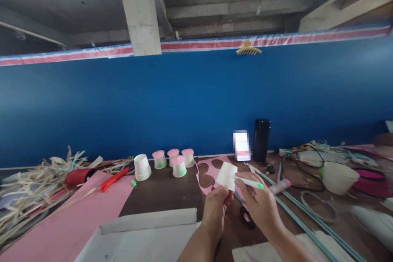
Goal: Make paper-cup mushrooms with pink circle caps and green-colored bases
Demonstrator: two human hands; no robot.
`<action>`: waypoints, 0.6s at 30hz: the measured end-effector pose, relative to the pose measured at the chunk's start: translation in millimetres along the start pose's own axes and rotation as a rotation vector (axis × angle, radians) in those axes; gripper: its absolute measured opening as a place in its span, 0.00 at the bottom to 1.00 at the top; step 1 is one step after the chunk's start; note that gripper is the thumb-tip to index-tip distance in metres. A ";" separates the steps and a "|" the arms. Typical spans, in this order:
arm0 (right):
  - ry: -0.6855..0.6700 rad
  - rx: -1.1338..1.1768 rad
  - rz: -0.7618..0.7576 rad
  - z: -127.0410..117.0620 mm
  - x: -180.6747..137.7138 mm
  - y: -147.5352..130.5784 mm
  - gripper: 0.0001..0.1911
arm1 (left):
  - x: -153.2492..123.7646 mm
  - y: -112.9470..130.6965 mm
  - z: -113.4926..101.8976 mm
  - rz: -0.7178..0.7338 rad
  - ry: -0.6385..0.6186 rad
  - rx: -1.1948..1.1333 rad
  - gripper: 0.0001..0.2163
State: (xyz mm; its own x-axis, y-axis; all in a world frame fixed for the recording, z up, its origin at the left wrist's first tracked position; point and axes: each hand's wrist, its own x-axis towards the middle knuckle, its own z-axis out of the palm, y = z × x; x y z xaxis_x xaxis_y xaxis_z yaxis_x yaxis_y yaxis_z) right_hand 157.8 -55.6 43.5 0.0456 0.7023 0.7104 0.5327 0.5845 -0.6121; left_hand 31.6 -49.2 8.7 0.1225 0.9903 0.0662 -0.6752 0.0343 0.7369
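My left hand is closed on the lower edge of a small white paper cup, held tilted above the table. The fingers of my right hand are wrapped round a white marker with a green end. Its tip points at the cup; whether they touch, I cannot tell. Behind them lies a pink sheet with round holes. Scissors with dark handles rest below my hands. To the left stand several upturned cups topped with pink discs, some showing green marks, and a plain white cup.
A white box lid and pink sheet lie at left, with red-handled pliers and pale strips. A lit phone and black bottle stand behind. Blue-grey rods and a white bowl are right.
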 end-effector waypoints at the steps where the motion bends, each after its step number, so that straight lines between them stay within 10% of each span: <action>1: 0.003 -0.001 -0.002 0.4 0.0 1.0 0.10 | 0.1 -0.2 -0.1 -0.004 -0.002 0.001 0.08; 18: 0.009 -0.059 -0.097 -3.2 -2.0 -4.8 0.10 | -0.6 2.8 0.5 -0.061 0.115 -0.215 0.06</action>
State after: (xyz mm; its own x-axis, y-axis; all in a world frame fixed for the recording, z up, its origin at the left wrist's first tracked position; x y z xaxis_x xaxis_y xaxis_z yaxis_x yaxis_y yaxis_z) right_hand 157.8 -61.2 46.1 -0.0007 0.6399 0.7684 0.5839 0.6241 -0.5192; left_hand 29.9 -49.7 11.1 0.0925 0.9939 -0.0595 -0.8096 0.1099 0.5765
